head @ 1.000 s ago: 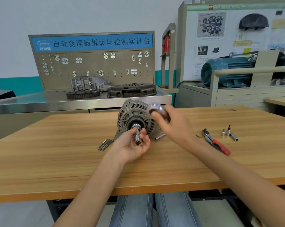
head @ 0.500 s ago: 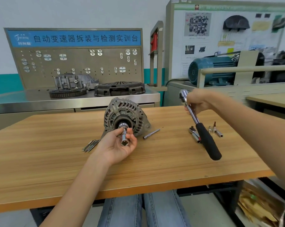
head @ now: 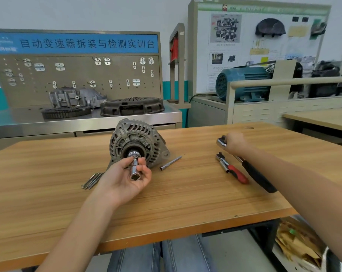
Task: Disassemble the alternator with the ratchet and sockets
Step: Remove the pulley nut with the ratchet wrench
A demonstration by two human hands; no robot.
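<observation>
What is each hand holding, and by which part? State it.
Left hand: its fingers grip the socket by its barrel, on the alternator shaft. Right hand: grips the black-handled ratchet at its head end.

The alternator is showing a dull grey casing with dark slots, and the socket on its shaft is gleaming chrome. The surface is displaying a warm orange-brown wood grain in long streaks, while the large ratchet is pairing a silver head with a black grip and the small ratchet is wearing a red and black handle. Behind, the motor is showing teal, and the sign is carrying white characters on blue.
</observation>
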